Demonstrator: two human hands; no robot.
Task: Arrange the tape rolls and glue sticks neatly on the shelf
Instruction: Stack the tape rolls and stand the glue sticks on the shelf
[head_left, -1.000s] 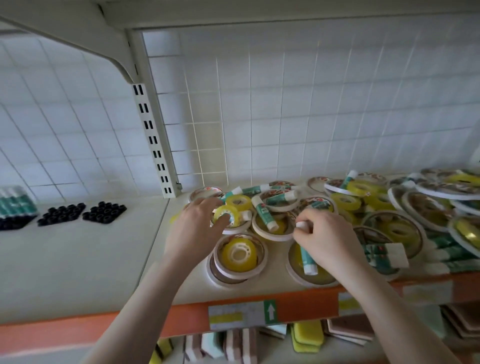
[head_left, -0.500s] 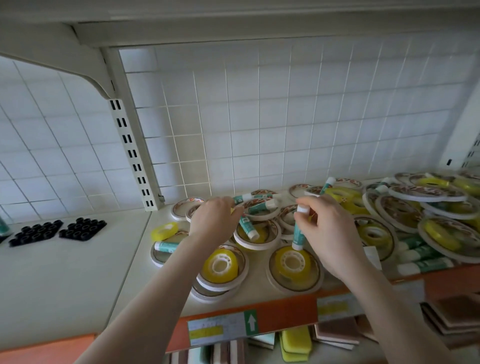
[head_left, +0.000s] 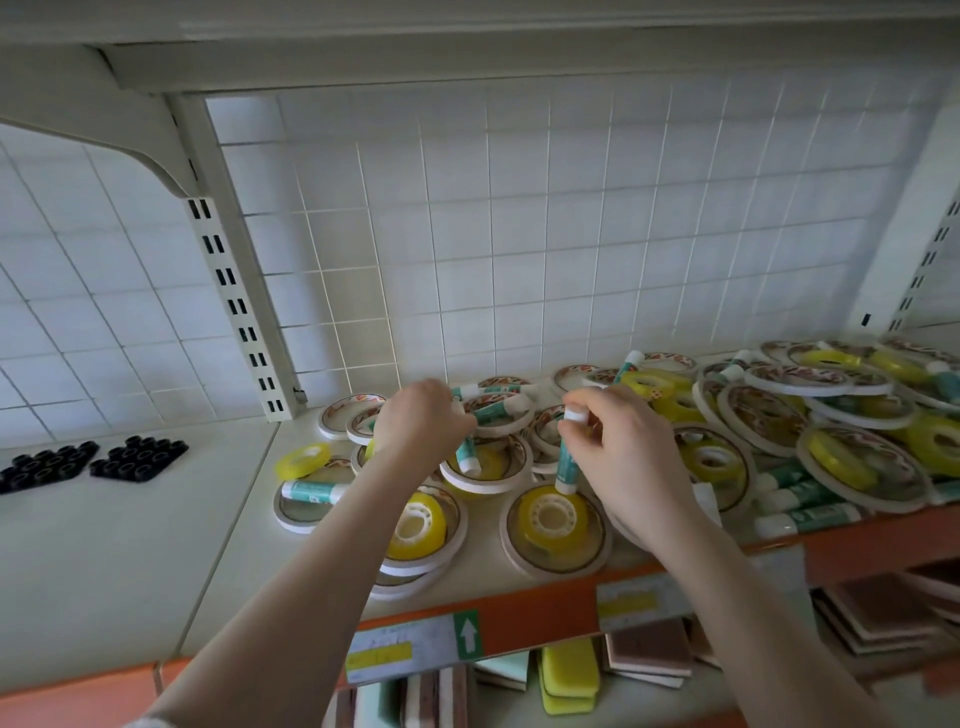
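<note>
A jumble of white tape rings, yellow tape rolls and teal glue sticks covers the shelf (head_left: 322, 561). My right hand (head_left: 631, 467) pinches a teal glue stick (head_left: 567, 460) by its white cap, holding it upright above a yellow tape roll (head_left: 553, 519). My left hand (head_left: 415, 428) is curled down over the pile's back left, its fingertips among glue sticks (head_left: 492, 410); what it grips is hidden. Another yellow roll (head_left: 418, 525) sits in stacked rings by my left forearm. A loose yellow roll (head_left: 303, 460) and a lying glue stick (head_left: 311, 491) are at the left.
Two black trays of small caps (head_left: 137, 457) lie on the neighbouring shelf, past a slotted upright (head_left: 234, 312). A wire grid backs the shelf. The orange front edge (head_left: 540, 618) carries price labels. Sponges (head_left: 569, 675) are stacked below. More rings and rolls (head_left: 857, 441) pile at right.
My right hand lifted the glue stick off the tape ring and stood it upright. My left hand set a yellow roll down at the left and returned over the pile.
</note>
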